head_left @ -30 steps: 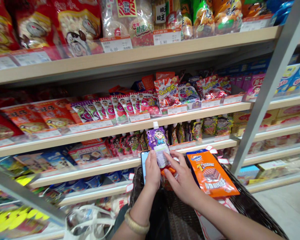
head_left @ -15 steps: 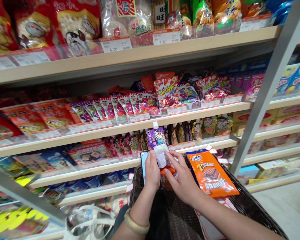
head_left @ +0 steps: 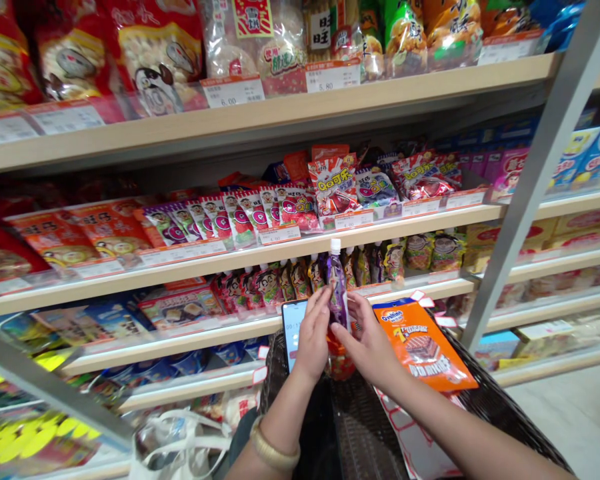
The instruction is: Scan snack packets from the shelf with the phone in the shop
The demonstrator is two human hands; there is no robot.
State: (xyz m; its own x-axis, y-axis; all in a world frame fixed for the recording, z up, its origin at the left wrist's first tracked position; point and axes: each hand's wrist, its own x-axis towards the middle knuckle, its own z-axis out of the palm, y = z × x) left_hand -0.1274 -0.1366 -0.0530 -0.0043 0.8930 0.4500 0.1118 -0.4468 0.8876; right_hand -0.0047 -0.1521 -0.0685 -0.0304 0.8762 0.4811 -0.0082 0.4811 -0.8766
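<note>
Between my two hands a purple spouted drink pouch (head_left: 337, 283) stands upright, turned edge-on with its white cap on top. The fingers of my left hand (head_left: 314, 337) press on its left side. My right hand (head_left: 364, 340) curls around its lower right side, the thumb in front. Behind my left wrist a phone (head_left: 291, 327) with a lit screen leans in the dark wicker basket (head_left: 505, 407). An orange Ovaltine wafer packet (head_left: 423, 343) lies in the basket, right of my right hand. Below the pouch a red packet (head_left: 339, 360) is partly hidden by my hands.
Ahead, a shelf (head_left: 230, 257) carries rows of candy bags (head_left: 245, 213). More spouted pouches (head_left: 267, 283) stand on the level beneath. A slanted grey metal post (head_left: 535, 167) rises at the right. A white bag (head_left: 180, 440) sits at the lower left.
The pouch has turned from its broad face to its narrow edge and shifted right and slightly up. My right hand has gone from touching its front to gripping its side.
</note>
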